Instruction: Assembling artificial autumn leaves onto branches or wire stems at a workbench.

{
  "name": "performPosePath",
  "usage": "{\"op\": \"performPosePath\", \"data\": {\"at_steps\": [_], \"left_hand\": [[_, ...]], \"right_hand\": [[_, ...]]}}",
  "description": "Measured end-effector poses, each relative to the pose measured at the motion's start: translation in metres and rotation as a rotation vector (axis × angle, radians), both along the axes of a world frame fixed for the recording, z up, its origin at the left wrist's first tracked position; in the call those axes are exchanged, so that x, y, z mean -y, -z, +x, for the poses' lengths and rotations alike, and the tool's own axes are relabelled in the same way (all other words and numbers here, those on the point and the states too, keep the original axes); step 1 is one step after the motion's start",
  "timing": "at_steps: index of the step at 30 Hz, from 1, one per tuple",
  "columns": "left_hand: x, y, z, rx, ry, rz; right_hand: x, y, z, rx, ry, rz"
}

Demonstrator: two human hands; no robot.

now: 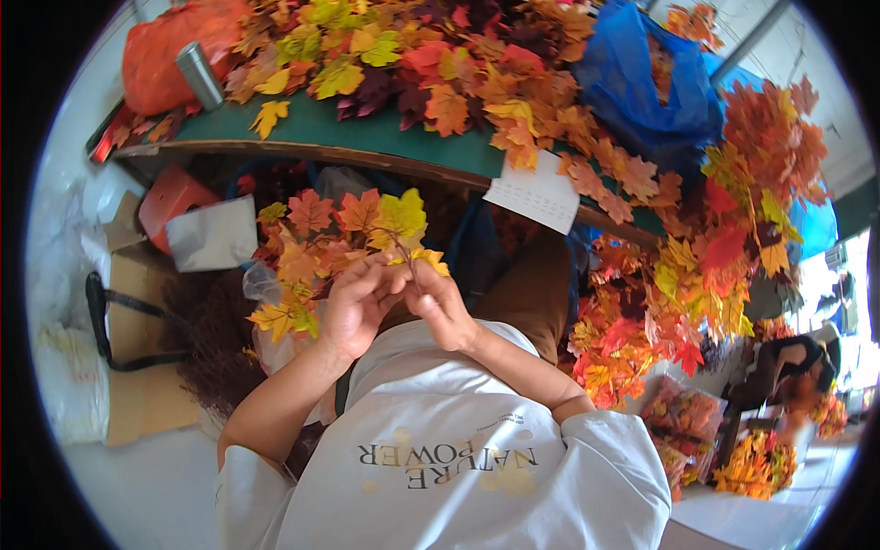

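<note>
In front of my waist, my two hands meet at the brown stem [404,249] of an artificial maple leaf spray. My right hand [442,310] pinches the stem between thumb and fingers. Just left of it, my left hand [356,302] has its fingertips pressed together against the same stem; what exactly lies between them is hidden. Above the fingers stands a yellow-green leaf [401,214], with a yellow leaf [429,260] beside the right fingers. Further orange and red leaves [312,213] spread to the left, behind my left hand.
A green-topped table [312,121] ahead bears heaped leaves [449,108], a metal flask [199,75], an orange bag [174,46], a blue bag [642,82] and a white paper [536,194]. At left are a cardboard box [137,367] and dark twigs [215,367]. Leaf bunches [660,302] hang right.
</note>
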State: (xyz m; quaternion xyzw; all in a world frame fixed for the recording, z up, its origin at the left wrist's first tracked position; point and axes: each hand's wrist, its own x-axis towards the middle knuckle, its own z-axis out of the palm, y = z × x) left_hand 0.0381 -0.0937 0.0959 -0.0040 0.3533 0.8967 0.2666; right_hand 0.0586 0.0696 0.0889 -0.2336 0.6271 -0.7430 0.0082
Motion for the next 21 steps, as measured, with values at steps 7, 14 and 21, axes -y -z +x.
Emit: {"op": "performPosePath", "data": {"at_steps": [7,14,21], "left_hand": [[0.001,-0.004,0.002,0.015,-0.087,-0.134],[0.007,-0.011,0.000,-0.020,-0.307,-0.081],[0.024,-0.025,-0.008,-0.059,-0.313,-0.034]], "right_hand": [[0.007,0.013,-0.007,0.085,-0.118,0.116],[0.009,-0.001,-0.025,0.000,-0.254,0.298],[-0.003,-0.079,-0.128,-0.396,0.484,0.565]]}}
